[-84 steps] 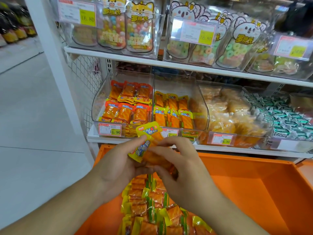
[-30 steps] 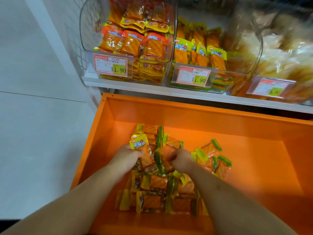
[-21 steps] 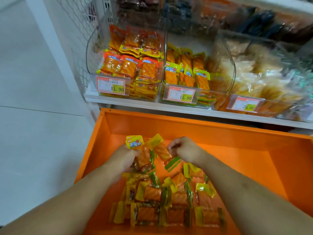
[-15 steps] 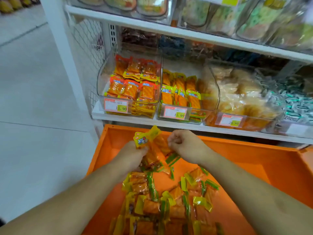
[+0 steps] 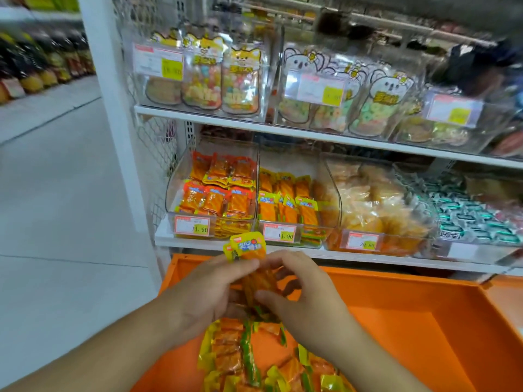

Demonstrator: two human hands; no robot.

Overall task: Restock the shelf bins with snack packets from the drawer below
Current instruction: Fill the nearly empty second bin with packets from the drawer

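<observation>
Left hand [image 5: 208, 290] and right hand [image 5: 307, 292] both grasping yellow-topped snack packets [image 5: 250, 260], held above orange drawer [image 5: 396, 321]; loose packets [image 5: 240, 360] in drawer at 6 o'clock. At 12 o'clock, clear shelf bins [image 5: 285, 210]; price tags [image 5: 278, 233] legible "1.90", another "29.90"

A small bunch of yellow-topped orange snack packets [image 5: 249, 261] is held upright above an open orange drawer [image 5: 396, 312], where more packets [image 5: 243, 360] lie loose. On the shelf behind, two clear bins [image 5: 285, 210] hold orderly rows of similar orange packets.
</observation>
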